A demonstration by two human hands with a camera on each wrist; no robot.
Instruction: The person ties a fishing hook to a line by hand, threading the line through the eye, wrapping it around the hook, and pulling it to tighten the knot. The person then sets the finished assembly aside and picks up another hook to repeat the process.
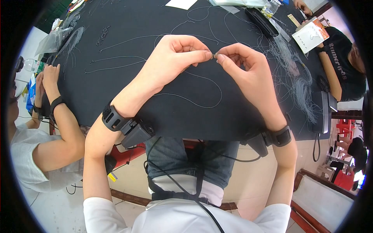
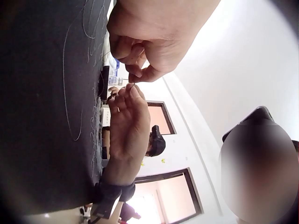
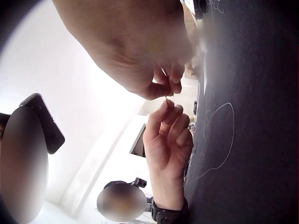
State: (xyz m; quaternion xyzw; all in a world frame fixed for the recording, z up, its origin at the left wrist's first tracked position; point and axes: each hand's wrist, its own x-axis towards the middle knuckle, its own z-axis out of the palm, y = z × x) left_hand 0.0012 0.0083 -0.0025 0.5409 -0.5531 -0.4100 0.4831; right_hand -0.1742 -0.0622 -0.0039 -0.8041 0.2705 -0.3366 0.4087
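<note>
Above the black table, the left hand (image 1: 173,58) and right hand (image 1: 248,64) meet almost fingertip to fingertip. Between them is a tiny small piece (image 1: 214,56), pinched by thumb and forefinger on each side; its shape is too small to tell. A thin line (image 1: 217,83) loops on the table below the hands. In the left wrist view, the left hand (image 2: 149,42) is at the top and the right hand (image 2: 128,126) below it. In the right wrist view, the right hand (image 3: 135,51) is above the left hand (image 3: 168,140), with a thin dark bit (image 3: 166,98) between the fingertips.
More cords (image 1: 116,58) lie at the left on the table (image 1: 186,120). A tangled bundle of clear line (image 1: 303,85) lies at the right, near a black case (image 1: 261,22). Plastic bags (image 1: 54,40) are at the far left. People sit on both sides.
</note>
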